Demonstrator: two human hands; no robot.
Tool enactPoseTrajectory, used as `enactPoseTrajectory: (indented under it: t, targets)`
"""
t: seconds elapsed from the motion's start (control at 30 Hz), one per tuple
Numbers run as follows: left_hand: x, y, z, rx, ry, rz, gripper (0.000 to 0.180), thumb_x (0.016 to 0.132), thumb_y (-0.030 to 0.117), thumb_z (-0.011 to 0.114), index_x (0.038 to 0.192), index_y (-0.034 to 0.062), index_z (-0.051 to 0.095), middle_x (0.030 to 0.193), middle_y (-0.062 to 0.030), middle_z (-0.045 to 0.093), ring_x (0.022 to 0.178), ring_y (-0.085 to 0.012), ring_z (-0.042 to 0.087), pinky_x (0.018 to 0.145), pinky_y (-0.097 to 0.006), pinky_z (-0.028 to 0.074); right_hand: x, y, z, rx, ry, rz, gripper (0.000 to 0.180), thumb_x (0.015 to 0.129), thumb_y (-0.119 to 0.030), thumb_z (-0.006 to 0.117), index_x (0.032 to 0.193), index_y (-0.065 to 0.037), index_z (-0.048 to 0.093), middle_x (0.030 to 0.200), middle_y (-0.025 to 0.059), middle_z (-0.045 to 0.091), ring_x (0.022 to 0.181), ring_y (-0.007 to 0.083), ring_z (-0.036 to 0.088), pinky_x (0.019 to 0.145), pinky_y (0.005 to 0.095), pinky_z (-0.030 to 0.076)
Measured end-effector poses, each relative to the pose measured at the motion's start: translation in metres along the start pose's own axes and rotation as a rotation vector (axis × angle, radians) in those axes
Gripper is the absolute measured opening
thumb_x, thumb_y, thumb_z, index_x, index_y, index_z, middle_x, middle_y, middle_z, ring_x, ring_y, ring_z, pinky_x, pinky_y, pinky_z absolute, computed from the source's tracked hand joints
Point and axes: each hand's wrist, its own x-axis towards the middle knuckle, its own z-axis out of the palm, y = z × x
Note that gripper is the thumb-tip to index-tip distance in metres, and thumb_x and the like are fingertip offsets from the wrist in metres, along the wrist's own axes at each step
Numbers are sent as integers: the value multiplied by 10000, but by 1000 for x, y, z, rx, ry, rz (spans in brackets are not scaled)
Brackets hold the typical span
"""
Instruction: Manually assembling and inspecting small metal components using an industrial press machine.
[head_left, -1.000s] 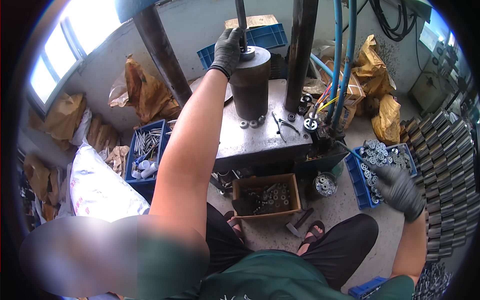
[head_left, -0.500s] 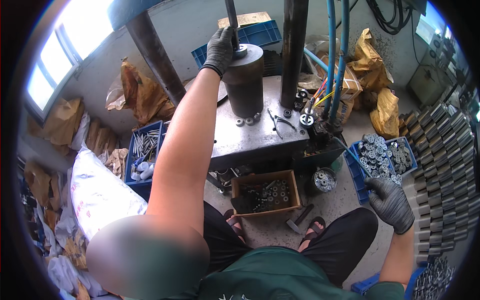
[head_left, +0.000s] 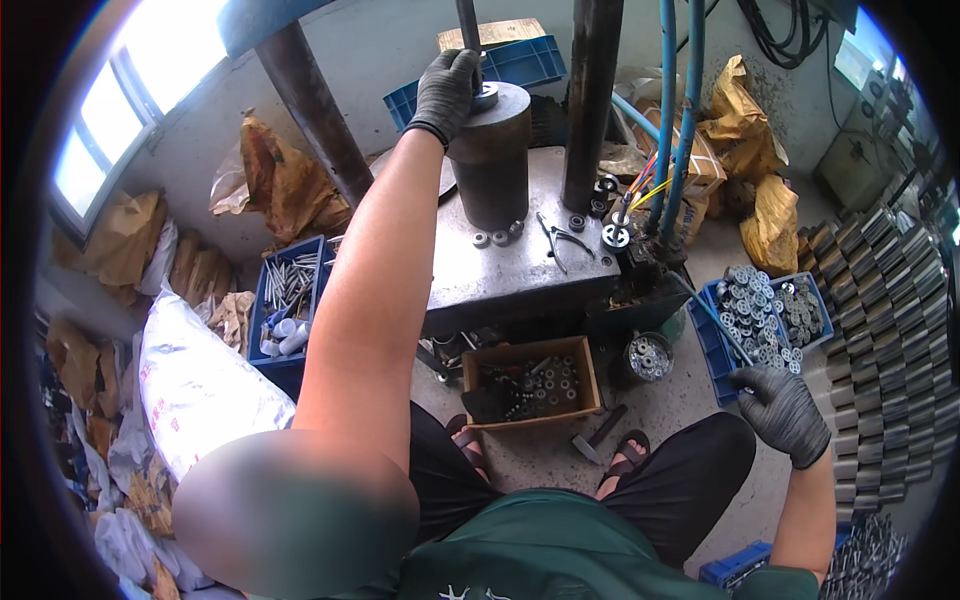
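Right hand (head_left: 785, 412) lower | pliers (head_left: 552, 236) on metal table (head_left: 500, 278) | window (head_left: 104, 115) left

Metal tabletop (head_left: 470, 285): bore a thick dark cylinder (head_left: 489, 180), with small metal rings (head_left: 499, 239) at its foot and open pliers (head_left: 549, 236) to its right.
Floor (head_left: 690, 395): held an open cardboard box (head_left: 520, 357), a hammer (head_left: 607, 427), a bucket (head_left: 628, 371) and a blue crate (head_left: 721, 372).

Shows smooth metal with a dull sheen on the tabletop (head_left: 500, 275), darker metal on the cylindrical block (head_left: 490, 180). Looks like matt grey cloth over the left hand (head_left: 447, 92) and right hand (head_left: 788, 415), blue plastic on the rear crate (head_left: 540, 63), crinkled paper on the brown sack (head_left: 776, 230), glossy metal on the stacked tubes (head_left: 880, 370).
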Motion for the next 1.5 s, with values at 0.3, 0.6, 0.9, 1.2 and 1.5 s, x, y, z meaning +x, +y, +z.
enactPoseTrajectory:
  t: [0.3,0.6,0.9,1.2,1.5]
  targets:
    - [-1,3,0,-112,-13,-46,318,928,324,615,950,20,704,735,-52,651,675,-145,599,692,-311,505,0,3,-5,-36,-122,41,255,870,-132,641,1066,1,736,988,228,728,923,382,715,843,429,575]
    - [5,-4,2,-124,-26,-59,298,907,301,593,948,29,710,715,-48,646,673,-138,598,687,-310,501,2,11,-7,85,48,32,262,869,-101,631,1086,8,728,981,228,721,921,385,707,849,431,561]
    - [0,-1,0,5,-27,-11,305,902,290,590,981,22,712,716,-49,642,678,-135,591,672,-300,498,7,-8,-12,-111,-198,91,274,866,-126,634,1092,-2,728,967,223,724,903,385,709,844,439,568]
    - [3,-2,5,-110,-85,-26,303,958,287,612,1076,21,695,814,-49,662,740,-127,610,723,-294,523,15,-9,-16,-116,164,-26,251,883,-63,627,1102,38,697,1003,229,713,933,378,703,845,418,556]
    - [-6,5,8,-105,-121,-45,286,999,272,616,1139,24,652,901,-69,670,791,-120,621,698,-287,574,168,-5,-86,-266,822,-226,210,997,-205,597,1117,-70,704,986,219,712,897,363,713,789,409,556]
